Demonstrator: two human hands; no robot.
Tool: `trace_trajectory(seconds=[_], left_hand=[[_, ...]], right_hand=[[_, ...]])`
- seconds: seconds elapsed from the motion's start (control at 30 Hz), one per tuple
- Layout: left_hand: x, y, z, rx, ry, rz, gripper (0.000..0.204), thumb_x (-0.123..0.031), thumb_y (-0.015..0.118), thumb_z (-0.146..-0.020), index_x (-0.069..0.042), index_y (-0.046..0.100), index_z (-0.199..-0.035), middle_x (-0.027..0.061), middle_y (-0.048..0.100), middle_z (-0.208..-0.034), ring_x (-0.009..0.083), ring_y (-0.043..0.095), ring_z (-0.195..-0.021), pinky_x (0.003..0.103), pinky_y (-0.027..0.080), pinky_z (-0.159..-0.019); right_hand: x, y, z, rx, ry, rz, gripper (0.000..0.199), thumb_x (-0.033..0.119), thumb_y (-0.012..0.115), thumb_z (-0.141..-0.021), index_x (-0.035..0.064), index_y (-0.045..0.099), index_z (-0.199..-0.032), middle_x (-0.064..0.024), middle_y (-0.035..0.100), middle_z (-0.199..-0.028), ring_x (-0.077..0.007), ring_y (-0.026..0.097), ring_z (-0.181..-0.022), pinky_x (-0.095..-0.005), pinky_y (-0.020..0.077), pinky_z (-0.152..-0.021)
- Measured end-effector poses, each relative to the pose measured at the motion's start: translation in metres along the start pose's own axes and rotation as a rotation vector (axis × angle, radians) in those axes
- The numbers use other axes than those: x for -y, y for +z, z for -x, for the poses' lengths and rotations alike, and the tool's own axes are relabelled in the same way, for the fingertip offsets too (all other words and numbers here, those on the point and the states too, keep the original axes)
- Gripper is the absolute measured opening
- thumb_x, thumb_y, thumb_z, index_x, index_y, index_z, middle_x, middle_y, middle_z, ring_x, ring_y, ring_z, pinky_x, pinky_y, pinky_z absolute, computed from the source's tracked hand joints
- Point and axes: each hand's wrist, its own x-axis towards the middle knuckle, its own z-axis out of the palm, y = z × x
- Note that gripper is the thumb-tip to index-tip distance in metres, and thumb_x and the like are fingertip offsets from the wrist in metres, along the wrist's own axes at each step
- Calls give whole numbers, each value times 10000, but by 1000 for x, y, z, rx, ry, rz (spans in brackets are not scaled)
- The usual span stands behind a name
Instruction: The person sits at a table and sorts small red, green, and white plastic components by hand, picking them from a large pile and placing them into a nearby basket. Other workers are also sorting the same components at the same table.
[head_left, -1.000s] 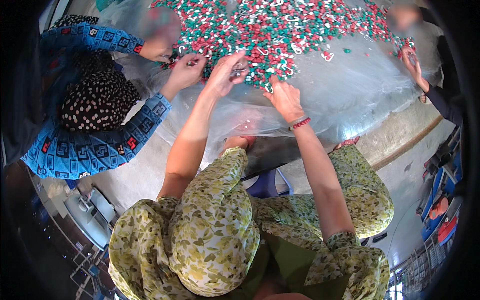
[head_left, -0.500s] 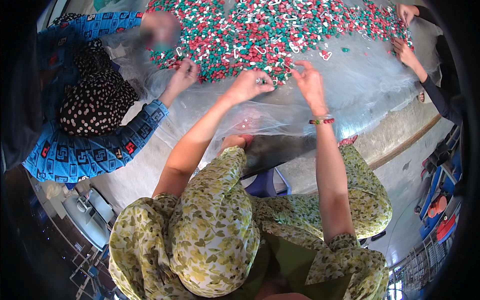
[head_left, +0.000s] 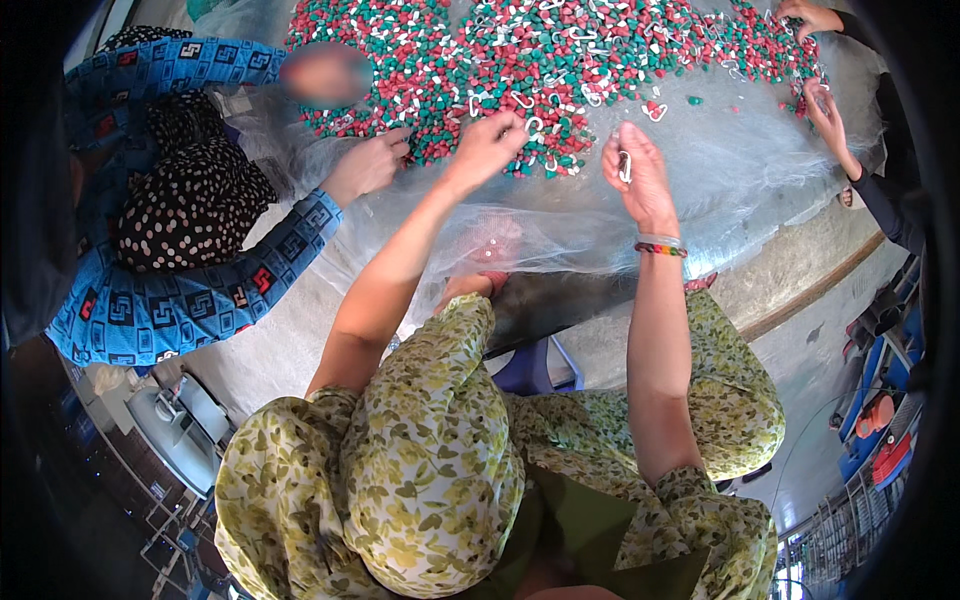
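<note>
- The heap of small pieces [head_left: 560, 60] along the far edge of the clear plastic sheet [head_left: 740, 160] is red, green and white.
- The piece [head_left: 625, 165] in the right hand [head_left: 640, 180] is white.
- The bracelet [head_left: 660, 246] is silver and multicoloured beads.
- The person's clothing [head_left: 430, 470] is yellow-green with a leaf print.
- The co-worker's sleeve [head_left: 200, 290] at the left edge is blue with square patterns; the scarf [head_left: 185, 200] is black with pale dots.

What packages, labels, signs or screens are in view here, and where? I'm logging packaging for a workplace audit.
Clear plastic sheet: crumpled and see-through, spread over the table under the pile of red, green and white small parts, where the left hand and right hand work.
No labels, signs or screens can be made out.
</note>
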Motion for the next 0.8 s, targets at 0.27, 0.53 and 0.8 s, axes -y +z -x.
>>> trace_trajectory(seconds=[0.27,0.53,0.8], left_hand=[[-45,-16,1,434,-155,1074,211,-238,467,-851,-56,453,-747,61,436,-782,108,434,-637,195,279,-375],[-29,1,-14,476,-258,818,132,-165,571,-841,-43,525,-854,82,551,-833,81,435,-558,173,255,-361],[-24,16,-24,409,-40,-223,205,-220,626,-877,-77,705,-1001,50,598,-707,177,593,-640,296,452,-493]], right_hand=[[35,-3,19,409,-205,-759,287,202,513,-933,63,427,-698,-37,366,-673,-134,355,-625,-224,279,-408],[27,-26,18,295,-68,-1066,113,111,548,-877,4,525,-851,-57,450,-744,-167,410,-695,-256,345,-487],[-8,-61,13,-100,43,-891,221,83,561,-881,-4,582,-1082,-134,629,-1023,-269,585,-963,-427,470,-917]])
